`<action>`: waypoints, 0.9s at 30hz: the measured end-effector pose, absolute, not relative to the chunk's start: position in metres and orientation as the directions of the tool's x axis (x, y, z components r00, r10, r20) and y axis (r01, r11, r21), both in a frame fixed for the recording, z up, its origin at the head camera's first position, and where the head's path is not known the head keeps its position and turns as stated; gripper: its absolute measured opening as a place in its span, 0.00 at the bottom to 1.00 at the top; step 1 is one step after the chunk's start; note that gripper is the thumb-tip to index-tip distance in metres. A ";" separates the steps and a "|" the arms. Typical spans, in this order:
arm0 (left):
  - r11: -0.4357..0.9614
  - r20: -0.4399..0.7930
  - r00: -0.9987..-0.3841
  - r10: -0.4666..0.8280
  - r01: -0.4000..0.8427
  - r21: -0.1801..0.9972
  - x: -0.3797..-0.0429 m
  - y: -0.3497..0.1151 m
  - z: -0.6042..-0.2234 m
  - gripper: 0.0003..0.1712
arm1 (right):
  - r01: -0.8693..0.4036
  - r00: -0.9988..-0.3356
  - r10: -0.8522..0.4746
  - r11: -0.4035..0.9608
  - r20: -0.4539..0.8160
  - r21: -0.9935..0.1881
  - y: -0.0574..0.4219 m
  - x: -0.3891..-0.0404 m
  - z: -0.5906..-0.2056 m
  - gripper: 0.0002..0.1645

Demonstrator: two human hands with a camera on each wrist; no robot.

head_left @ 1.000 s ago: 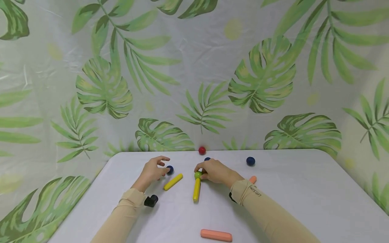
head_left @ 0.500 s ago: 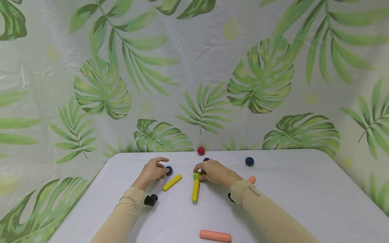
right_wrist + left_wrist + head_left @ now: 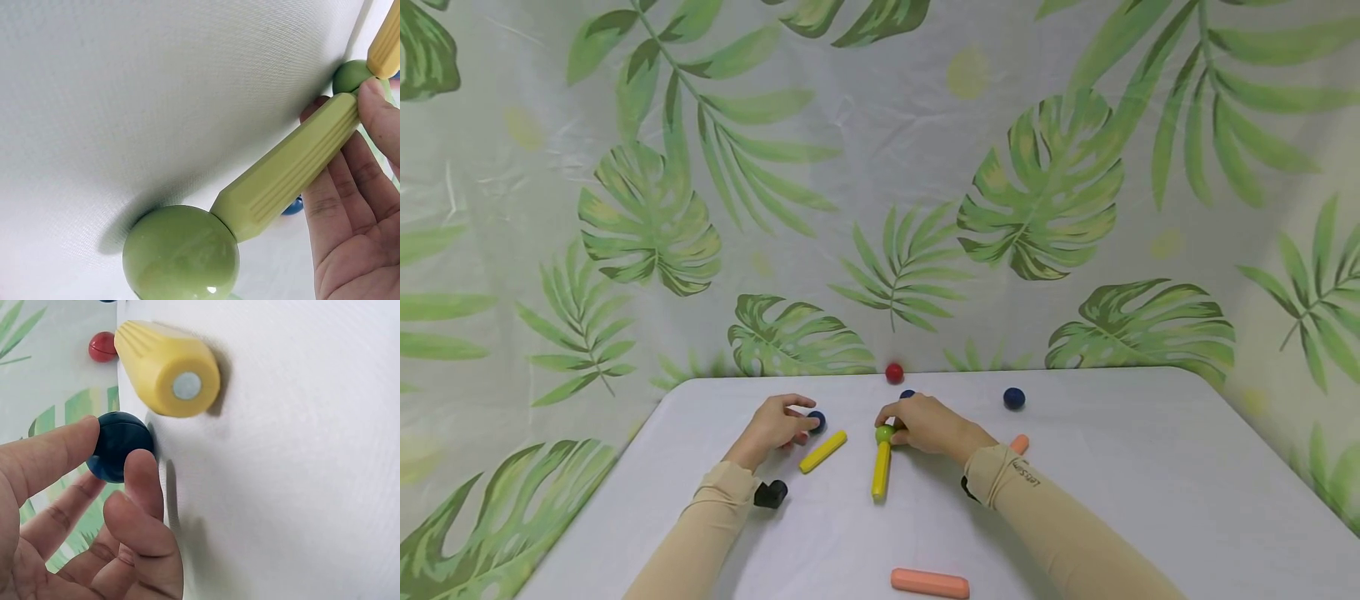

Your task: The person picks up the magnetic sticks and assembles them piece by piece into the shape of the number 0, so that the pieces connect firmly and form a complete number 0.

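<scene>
In the left wrist view, my left hand (image 3: 81, 550) pinches a glossy dark blue ball (image 3: 112, 440) between thumb and finger, close to the white tabletop. A ribbed yellow stick (image 3: 162, 372) with a silvery disc in its end lies beside that ball. My right hand (image 3: 936, 427) holds a green ball (image 3: 885, 434) joined to a second yellow stick (image 3: 881, 472). In the right wrist view, the thumb touches where this green ball (image 3: 351, 76) meets a green stick (image 3: 290, 165). Another green ball (image 3: 181, 253) sits on that stick's near end; the right hand hides both from the head view.
A red ball (image 3: 894, 373) stands at the table's back edge. Another blue ball (image 3: 1014, 398) is at the back right, and one (image 3: 907, 394) is partly behind my right hand. One orange stick (image 3: 930, 583) lies in front; another (image 3: 1019, 444) is partly hidden by the right forearm.
My left index finger has come down slightly toward the blue ball. My right hand stays on the green ball, and the head view has shifted a little.
</scene>
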State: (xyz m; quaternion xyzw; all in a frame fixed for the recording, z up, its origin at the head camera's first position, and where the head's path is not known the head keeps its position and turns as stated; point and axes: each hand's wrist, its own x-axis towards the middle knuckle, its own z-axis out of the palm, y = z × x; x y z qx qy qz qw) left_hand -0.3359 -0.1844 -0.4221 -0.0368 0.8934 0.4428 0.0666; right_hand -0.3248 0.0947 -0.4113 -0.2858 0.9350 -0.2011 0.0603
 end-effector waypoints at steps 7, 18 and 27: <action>0.606 -0.153 -0.988 -0.016 -0.131 0.785 -0.335 -0.186 -0.424 0.20 | -0.510 -0.830 -0.558 0.754 0.006 -0.415 0.094 -0.325 -0.411 0.16; 0.642 -0.065 -0.998 -0.018 -0.061 0.764 -0.329 -0.183 -0.425 0.18 | -0.507 -0.831 -0.556 0.756 0.004 -0.414 0.094 -0.326 -0.414 0.16; 0.671 0.044 -0.998 0.039 0.058 0.740 -0.303 -0.175 -0.407 0.18 | -0.513 -0.827 -0.562 0.753 0.003 -0.413 0.095 -0.328 -0.415 0.17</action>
